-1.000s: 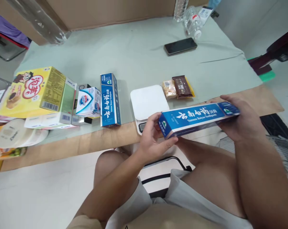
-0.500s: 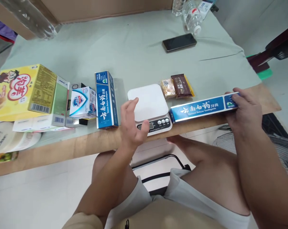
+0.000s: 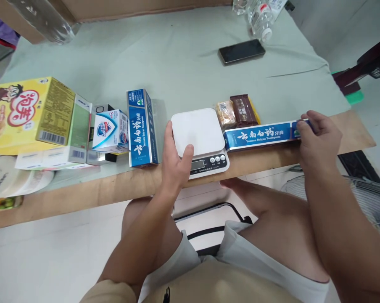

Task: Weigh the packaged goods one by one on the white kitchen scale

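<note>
A white digital kitchen scale [image 3: 198, 130] sits at the table's front edge. My left hand [image 3: 175, 162] holds its left side, fingers along the edge and thumb over the top near the display. To the right lies a long blue toothpaste box [image 3: 259, 136], its left end close against the scale. My right hand [image 3: 320, 141] grips the box's right end, thumb in front and some fingers behind. Just behind this box are a clear-wrapped snack [image 3: 225, 114] and a brown snack packet [image 3: 244, 110]. Left of the scale stands another blue toothpaste box [image 3: 142, 130].
Further left are a boxed soap [image 3: 109, 130], a yellow snack carton [image 3: 29, 113] and a white round tub [image 3: 16, 176]. A black phone [image 3: 241, 51] and a plastic bottle [image 3: 259, 21] lie toward the back right. A fan [image 3: 369, 202] stands below at right.
My left hand has gone from spread over the scale to holding its left side. The toothpaste box on the right has shifted slightly away from the front edge, with my right hand on it.
</note>
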The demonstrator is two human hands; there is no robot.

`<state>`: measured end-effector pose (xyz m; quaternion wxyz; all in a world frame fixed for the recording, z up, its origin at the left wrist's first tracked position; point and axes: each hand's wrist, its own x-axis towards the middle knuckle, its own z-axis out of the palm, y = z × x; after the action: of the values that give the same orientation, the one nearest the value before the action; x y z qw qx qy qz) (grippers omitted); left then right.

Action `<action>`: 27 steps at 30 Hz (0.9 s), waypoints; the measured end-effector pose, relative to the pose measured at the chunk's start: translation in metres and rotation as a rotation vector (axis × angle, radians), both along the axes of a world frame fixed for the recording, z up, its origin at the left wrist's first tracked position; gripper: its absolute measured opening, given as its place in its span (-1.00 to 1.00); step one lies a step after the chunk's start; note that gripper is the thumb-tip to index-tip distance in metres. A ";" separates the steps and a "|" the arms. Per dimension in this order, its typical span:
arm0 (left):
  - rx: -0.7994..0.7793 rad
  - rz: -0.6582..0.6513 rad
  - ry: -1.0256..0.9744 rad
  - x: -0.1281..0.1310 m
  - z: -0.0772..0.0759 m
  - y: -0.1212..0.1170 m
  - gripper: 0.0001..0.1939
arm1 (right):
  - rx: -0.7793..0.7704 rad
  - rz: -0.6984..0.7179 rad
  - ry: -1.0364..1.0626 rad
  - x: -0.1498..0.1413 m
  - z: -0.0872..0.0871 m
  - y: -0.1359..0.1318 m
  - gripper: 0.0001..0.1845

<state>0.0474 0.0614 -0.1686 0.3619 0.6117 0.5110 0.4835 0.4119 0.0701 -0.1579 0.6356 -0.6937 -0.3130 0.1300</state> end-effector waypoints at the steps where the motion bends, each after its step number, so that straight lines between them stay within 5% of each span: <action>1: 0.011 0.005 0.002 0.000 0.000 0.000 -0.12 | -0.022 0.008 -0.040 -0.001 0.002 -0.002 -0.66; 6: 0.355 0.088 0.102 -0.003 0.015 -0.004 -0.34 | 0.146 0.032 -0.460 -0.029 0.032 -0.013 -0.57; 9: 0.618 0.154 0.157 -0.010 0.030 -0.012 -0.50 | 0.348 0.237 -0.589 -0.080 0.054 -0.021 -0.57; 12: 0.713 0.232 0.178 -0.024 0.041 -0.021 -0.57 | 0.374 0.459 -0.622 -0.146 0.064 -0.031 -0.64; 15: 0.617 0.343 0.147 -0.046 0.041 -0.029 -0.64 | 0.261 0.667 -0.707 -0.208 0.062 -0.039 -0.67; 19: 0.225 0.465 0.049 -0.076 0.029 -0.034 -0.61 | -0.065 0.876 -0.893 -0.270 0.053 -0.044 -0.57; 23: -0.122 0.368 -0.030 -0.093 0.028 -0.038 -0.62 | -0.248 0.973 -0.971 -0.306 0.047 -0.041 -0.43; 27: -0.250 0.289 0.139 -0.098 0.039 -0.040 -0.67 | -0.332 0.999 -0.996 -0.322 0.040 -0.037 -0.39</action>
<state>-0.0511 0.0215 -0.1299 0.3259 0.5142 0.6732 0.4197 0.0898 0.0335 -0.1184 0.1685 -0.5321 -0.8211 0.1195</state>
